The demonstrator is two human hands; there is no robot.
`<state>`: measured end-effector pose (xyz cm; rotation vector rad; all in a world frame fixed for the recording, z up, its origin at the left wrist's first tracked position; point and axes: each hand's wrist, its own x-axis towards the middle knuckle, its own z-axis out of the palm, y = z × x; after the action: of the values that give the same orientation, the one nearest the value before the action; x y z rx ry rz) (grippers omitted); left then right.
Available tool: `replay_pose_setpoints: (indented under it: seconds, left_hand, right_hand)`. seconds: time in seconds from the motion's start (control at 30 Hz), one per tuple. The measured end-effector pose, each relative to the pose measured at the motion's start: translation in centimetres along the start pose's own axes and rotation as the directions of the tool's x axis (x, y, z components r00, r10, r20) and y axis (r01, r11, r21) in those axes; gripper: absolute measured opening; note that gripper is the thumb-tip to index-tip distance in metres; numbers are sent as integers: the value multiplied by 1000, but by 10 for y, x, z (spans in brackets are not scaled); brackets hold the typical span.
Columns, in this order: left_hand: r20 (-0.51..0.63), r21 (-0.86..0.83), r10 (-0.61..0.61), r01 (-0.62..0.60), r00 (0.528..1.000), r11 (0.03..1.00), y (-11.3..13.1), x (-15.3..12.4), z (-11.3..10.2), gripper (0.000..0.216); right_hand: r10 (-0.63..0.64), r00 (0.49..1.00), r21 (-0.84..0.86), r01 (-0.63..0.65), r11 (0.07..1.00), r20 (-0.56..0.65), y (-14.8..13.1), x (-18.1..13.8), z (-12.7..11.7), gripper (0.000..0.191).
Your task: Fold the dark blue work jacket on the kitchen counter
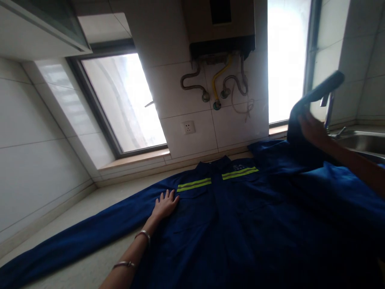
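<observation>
My left hand pressed flat, fingers spread, on the blue jacket while my right hand gripped its raised sleeve, which could have slipped toward the nearby sink.

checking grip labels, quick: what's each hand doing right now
Left hand: open, flat on the blue jacket.
Right hand: raised, on a dark object; grip cannot be told.

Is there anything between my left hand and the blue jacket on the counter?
Nothing visible: the left hand lies flat on the blue jacket by its shoulder. The right hand holds up the far sleeve.
</observation>
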<state>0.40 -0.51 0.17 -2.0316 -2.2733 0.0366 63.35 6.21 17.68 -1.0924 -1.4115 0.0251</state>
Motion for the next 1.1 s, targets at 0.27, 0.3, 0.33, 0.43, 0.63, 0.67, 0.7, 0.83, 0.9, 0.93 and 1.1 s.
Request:
replay_pose_setpoints:
  seconds: [0.27,0.3,0.33,0.43,0.63,0.67,0.7,0.83,0.9,0.93,1.1]
  left_hand:
    - [-42,-28,29,-30,999,999,6,-11,-12,59]
    - [-38,-27,24,-25,999,999,6,-11,-12,59]
    - [-30,-24,14,-15,999,1000,6,-10,-11,61]
    - [-16,-6,0,0,1000,1000,5,-7,-6,64]
    - [-282,63,114,-100,953,993,14,-13,-16,53]
    - [-320,73,183,-169,929,983,20,-18,-23,51]
    - [-341,74,256,-246,905,967,27,-23,-30,52]
    - [-317,30,551,-572,772,820,78,-46,-60,58]
    - [-277,5,699,-726,660,688,109,-52,-70,62]
    - [-260,-5,755,-783,601,622,124,-53,-73,62]
    - [-173,22,869,-880,464,474,166,-44,-74,52]
  right_hand:
    - [-504,352,-77,870,487,788,-48,-161,79,79]
    - [-502,322,-68,886,459,803,-42,-174,81,81]
    - [-501,309,-70,896,439,808,-36,-184,82,81]
    - [-502,331,-101,897,430,799,-25,-191,76,80]
    - [-497,320,-88,896,435,806,-27,-166,39,86]
    - [-489,325,-101,897,430,810,-25,-162,33,88]
    - [-479,335,-118,896,427,811,-22,-159,27,89]
    - [-437,396,-187,875,447,808,-7,-152,10,91]
    - [-421,413,-202,864,460,808,-2,-153,7,90]
    - [-416,412,-201,864,462,811,-1,-154,7,89]
    - [-428,352,-152,888,434,833,-4,-160,9,80]
